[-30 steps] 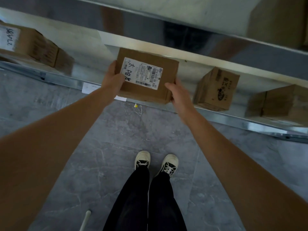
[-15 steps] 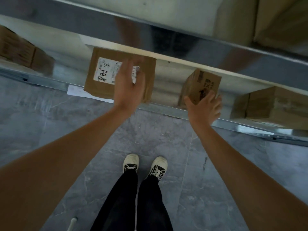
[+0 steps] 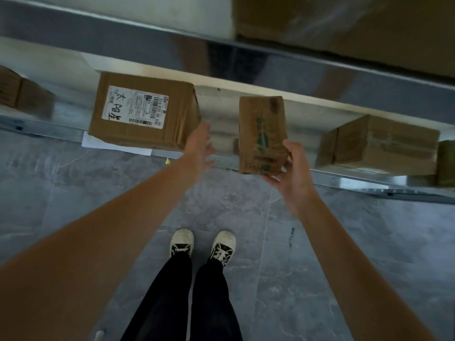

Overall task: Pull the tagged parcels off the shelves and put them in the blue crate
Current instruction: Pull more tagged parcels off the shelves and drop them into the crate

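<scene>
Gripping the small cardboard parcel (image 3: 263, 135) at the shelf (image 3: 221, 143) edge, right hand (image 3: 293, 173) curls underneath; left hand (image 3: 200, 143) reaches, fingers relaxed, beside the labelled, creased box (image 3: 145, 112).

Bare forearms (image 3: 118, 232), no sleeves showing. Black trousers (image 3: 187, 299) run straight down to off-white lace-up sneakers (image 3: 181, 242) with white laces and dark eyelet panels, at six o'clock.
</scene>
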